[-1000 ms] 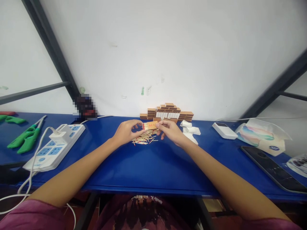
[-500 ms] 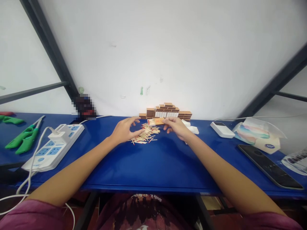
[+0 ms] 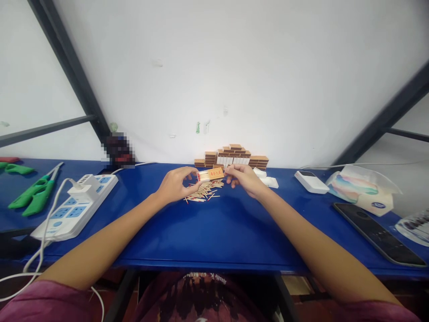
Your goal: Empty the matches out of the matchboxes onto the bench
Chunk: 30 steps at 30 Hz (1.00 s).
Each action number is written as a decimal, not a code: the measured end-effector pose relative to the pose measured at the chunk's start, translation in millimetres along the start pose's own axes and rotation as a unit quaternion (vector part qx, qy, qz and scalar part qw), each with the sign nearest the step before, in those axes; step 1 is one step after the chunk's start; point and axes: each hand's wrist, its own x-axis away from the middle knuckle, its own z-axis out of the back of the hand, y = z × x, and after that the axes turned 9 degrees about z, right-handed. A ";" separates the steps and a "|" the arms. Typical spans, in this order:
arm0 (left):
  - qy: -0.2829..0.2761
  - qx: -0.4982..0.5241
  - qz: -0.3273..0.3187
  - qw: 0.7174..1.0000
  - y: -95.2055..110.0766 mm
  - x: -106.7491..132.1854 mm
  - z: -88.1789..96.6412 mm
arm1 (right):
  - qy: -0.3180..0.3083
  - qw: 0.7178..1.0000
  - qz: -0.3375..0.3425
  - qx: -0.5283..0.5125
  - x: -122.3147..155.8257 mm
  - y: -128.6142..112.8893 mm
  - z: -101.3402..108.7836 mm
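Observation:
A matchbox point(image 3: 216, 173) with an orange label is held above the table, its tray slid partly out to the left and filled with red-tipped matches. My left hand point(image 3: 174, 184) grips the tray end between thumb and fingers. At the label end, the fingertips of my right hand point(image 3: 244, 180) are pinched on the box's edge. Below lies a loose pile of matches point(image 3: 203, 193), partly hidden by the matchbox and my left hand. Behind it, against the wall, stand stacked matchboxes point(image 3: 234, 152) in a stepped heap.
On the left of the blue table point(image 3: 214, 237) are a white power strip point(image 3: 72, 214) with a cable and green-handled lighters point(image 3: 35, 192). To the right are white tissue point(image 3: 268, 181), a white device point(image 3: 311, 182), a plastic packet point(image 3: 358, 188) and a phone point(image 3: 377, 232).
The matchbox has moved a little left and tilted, showing more of its label. My left hand, open and apart from it before, has closed on the tray end.

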 end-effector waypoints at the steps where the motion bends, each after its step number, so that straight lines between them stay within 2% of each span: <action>1: 0.003 -0.002 0.001 1.000 -0.8 0.0 0.1 | 0.010 1.000 0.004 0.004 -1.3 0.3 2.7; 3: 0.005 -0.008 0.005 1.000 -2.4 0.1 0.2 | 0.016 1.000 0.011 0.010 -2.2 0.7 5.7; 9: -0.004 -0.018 -0.016 1.000 -3.6 1.7 -0.8 | -0.049 0.997 0.006 0.063 6.4 0.4 -6.9; 12: -0.002 -0.021 -0.022 1.000 -2.2 2.1 -0.5 | -0.043 0.995 0.008 0.084 8.9 -2.4 -11.4; 20: -0.004 -0.027 -0.017 0.999 3.4 1.3 0.7 | -0.045 0.997 0.033 0.062 3.8 -2.6 -2.2; 30: 0.011 -0.042 -0.024 0.999 5.1 0.8 1.6 | -0.052 0.995 0.058 0.058 2.5 -4.0 -2.0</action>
